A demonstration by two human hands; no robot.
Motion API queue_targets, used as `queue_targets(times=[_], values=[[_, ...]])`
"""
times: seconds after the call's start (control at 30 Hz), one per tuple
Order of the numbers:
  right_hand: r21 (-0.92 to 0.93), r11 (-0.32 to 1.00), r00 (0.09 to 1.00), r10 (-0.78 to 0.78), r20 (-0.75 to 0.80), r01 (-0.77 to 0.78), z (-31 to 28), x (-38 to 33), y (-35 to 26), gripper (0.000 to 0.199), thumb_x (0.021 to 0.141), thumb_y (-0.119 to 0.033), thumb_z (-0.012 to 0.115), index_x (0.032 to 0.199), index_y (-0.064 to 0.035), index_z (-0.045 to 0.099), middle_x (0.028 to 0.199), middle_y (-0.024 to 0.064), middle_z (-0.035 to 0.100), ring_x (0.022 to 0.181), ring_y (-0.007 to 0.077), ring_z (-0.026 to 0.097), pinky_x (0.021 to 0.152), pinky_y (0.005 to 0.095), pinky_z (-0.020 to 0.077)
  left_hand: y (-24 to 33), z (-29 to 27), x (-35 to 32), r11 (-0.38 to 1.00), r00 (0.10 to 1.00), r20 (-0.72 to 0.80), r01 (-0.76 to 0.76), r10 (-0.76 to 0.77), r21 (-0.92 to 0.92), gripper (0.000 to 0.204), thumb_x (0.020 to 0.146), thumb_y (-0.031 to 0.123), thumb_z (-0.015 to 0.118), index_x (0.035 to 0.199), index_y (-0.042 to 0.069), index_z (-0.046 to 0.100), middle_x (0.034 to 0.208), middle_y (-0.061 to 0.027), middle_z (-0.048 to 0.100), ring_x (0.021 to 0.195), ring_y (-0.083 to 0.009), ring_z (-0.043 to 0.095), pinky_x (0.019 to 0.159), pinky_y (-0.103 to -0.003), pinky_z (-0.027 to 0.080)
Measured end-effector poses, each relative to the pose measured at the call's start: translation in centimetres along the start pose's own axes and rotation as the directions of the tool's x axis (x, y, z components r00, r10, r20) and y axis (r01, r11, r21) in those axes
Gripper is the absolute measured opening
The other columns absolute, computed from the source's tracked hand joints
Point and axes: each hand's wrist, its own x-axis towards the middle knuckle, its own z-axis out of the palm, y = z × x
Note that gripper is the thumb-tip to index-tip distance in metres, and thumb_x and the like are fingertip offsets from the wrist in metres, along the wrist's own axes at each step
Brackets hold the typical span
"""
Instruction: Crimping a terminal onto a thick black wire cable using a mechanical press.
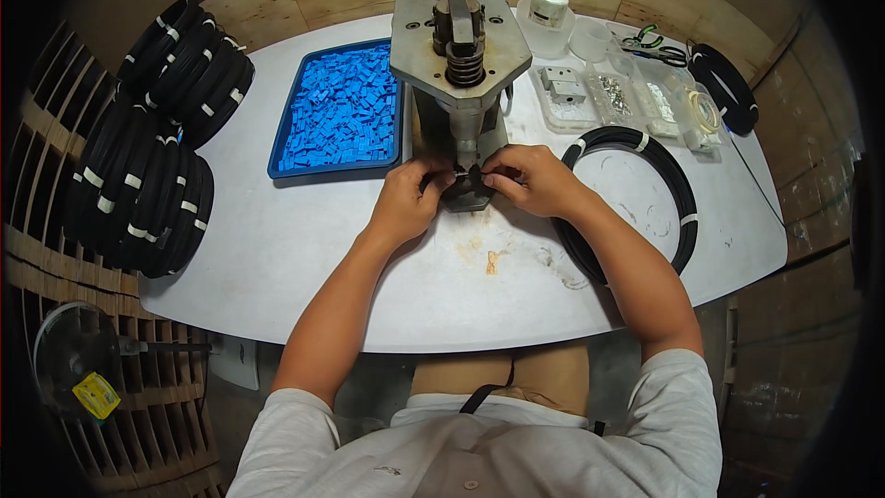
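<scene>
Working at the base of a small grey bench press (pixel 459 55), the left hand (pixel 403 205) and right hand (pixel 532 180) pinch together on a small dark piece (pixel 464 175) between their fingertips; that piece is mostly hidden by the fingers and hard to make out; the press column stands directly beyond both hands; a coil of black cable (pixel 636 194) lies under and beside the right forearm; beyond the left hand a blue tray (pixel 286 162) holds many small blue parts (pixel 343 111); clear trays (pixel 636 97) of metal bits sit beyond the right hand; bundled black coils (pixel 152 148) are stacked far left.
</scene>
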Motion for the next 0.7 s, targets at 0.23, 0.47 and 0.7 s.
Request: queue_targets(times=[0.23,0.47,0.7], values=[[0.002,1.000,1.000,0.010,0.013,-0.010,-0.18,-0.05,-0.26,0.018,0.093,-0.015,0.074,0.105,-0.0024,0.075,0.090,0.0159,0.074,0.081,0.0304,0.072,0.075,0.0370,0.0564,-0.20,-0.58,0.29,1.000,0.998,0.059,-0.010,0.010,-0.003,0.017,0.095,0.007,0.068,0.109,0.000,0.075,0.103,-0.0187,0.076,0.095,-0.0326,0.073,0.086,-0.038,0.056],[-0.044,0.999,1.000,-0.005,0.030,0.006,-0.13,0.07,-0.02,0.017,0.095,-0.012,0.075,0.108,-0.0016,0.075,0.094,0.0142,0.077,0.083,0.0225,0.075,0.076,0.0326,0.0584,0.03,-0.54,0.12,1.000,0.999,0.041,0.013,-0.012,-0.011,0.017,0.096,0.009,0.069,0.109,0.001,0.075,0.102,-0.0186,0.076,0.092,-0.0312,0.074,0.085,-0.038,0.057],[-0.007,1.000,1.000,0.017,0.018,-0.017,-0.19,0.14,-0.28,0.018,0.093,-0.014,0.073,0.106,-0.0020,0.075,0.091,0.0160,0.076,0.081,0.0284,0.073,0.076,0.0356,0.0568,0.11,-0.47,-0.06,1.000,0.999,0.029,0.021,-0.020,-0.019,0.017,0.095,0.009,0.069,0.109,0.000,0.075,0.100,-0.0188,0.076,0.091,-0.0312,0.074,0.084,-0.038,0.057]])
